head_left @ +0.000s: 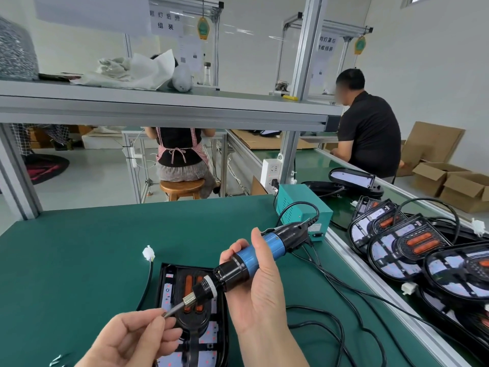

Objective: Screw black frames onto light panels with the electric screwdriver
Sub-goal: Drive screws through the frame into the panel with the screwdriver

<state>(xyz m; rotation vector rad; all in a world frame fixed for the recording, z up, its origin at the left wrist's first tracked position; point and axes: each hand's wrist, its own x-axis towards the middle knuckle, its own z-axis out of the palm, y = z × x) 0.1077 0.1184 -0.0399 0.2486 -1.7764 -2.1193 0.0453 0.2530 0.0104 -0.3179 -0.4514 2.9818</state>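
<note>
Blue-and-black electric screwdriver held level above bench, right hand wrapped round barrel, fingers clamped. Left hand pinches thumb and forefinger at steel bit tip, likely seating screw; screw itself too small to see. Light panel with glossy black frame lies flat beneath on green mat, ready for driving. Finished panels stacked at right.

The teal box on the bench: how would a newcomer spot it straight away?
Start at the green mat, then follow its right edge to the upright aluminium post. The teal metal box sits at its foot, slotted vents on its side; nothing else nearby is boxy or teal.
</note>
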